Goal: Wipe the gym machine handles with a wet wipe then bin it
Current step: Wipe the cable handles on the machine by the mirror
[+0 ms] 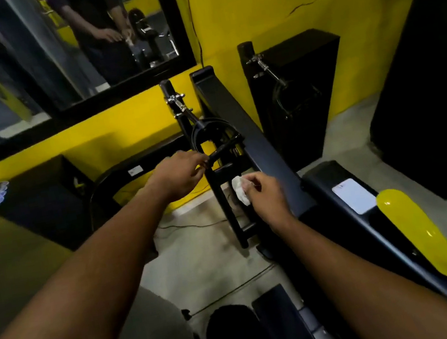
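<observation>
Up and to the left of the hands, a framed mirror [63,48] hangs on the yellow wall [247,2]. Below it a curved black tube [95,190] bends down just beside the left forearm. The left hand [178,174] reaches forward, its fingers curled round the near end of a short black handle [226,146]. The handle hangs on a black loop under a chrome swivel [177,103], which sits above that hand. Just below and to the right, the right hand [266,194] pinches a crumpled white wet wipe [240,190] between thumb and fingers. The wipe sits in front of the machine's black upright frame [221,199], under the handle and apart from it, between the two hands. Behind the right hand a broad black beam [241,125] slopes down toward the person. Farther right stands a tall black housing [301,91] with a second chrome swivel [257,60]. Beside the right forearm lies a long yellow pad [417,231] with a white label [354,196] just above it.
</observation>
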